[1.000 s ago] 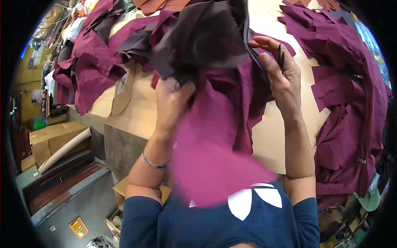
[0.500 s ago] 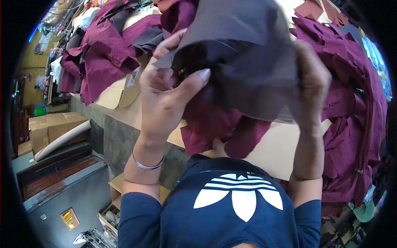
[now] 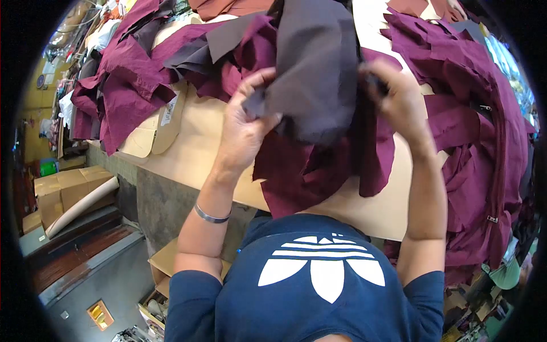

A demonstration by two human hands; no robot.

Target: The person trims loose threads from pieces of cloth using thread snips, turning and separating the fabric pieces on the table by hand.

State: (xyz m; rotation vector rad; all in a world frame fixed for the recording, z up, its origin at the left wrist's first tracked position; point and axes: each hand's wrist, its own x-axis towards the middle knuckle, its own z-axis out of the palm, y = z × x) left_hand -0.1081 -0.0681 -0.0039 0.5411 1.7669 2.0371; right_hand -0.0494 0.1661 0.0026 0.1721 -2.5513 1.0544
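A dark grey-brown fabric piece (image 3: 316, 68) is stretched between my hands above the table, its lower edge folded and smeared by motion. My left hand (image 3: 245, 128) pinches its left side, with the thumb in front and a bit of cloth poking out beside the fingers. On the other side, my right hand (image 3: 401, 105) is curled round a dark part of the cloth; its fingers are blurred. Maroon fabric (image 3: 302, 176) hangs and lies below and behind the grey piece, down to the table's near edge. More maroon and grey pieces lie close to my left hand.
The tan tabletop (image 3: 199, 134) carries maroon cloth (image 3: 128, 85) and card patterns (image 3: 165, 128) at the left. A maroon garment with zips (image 3: 484, 165) lies at the right. Cardboard boxes (image 3: 71, 191) and a pale roll (image 3: 85, 205) stand beyond the table's left end.
The grey fabric has turned and narrowed, with its opening no longer facing me. Both hands have moved slightly; the right one has shifted left and its fingers show. More maroon cloth shows below.
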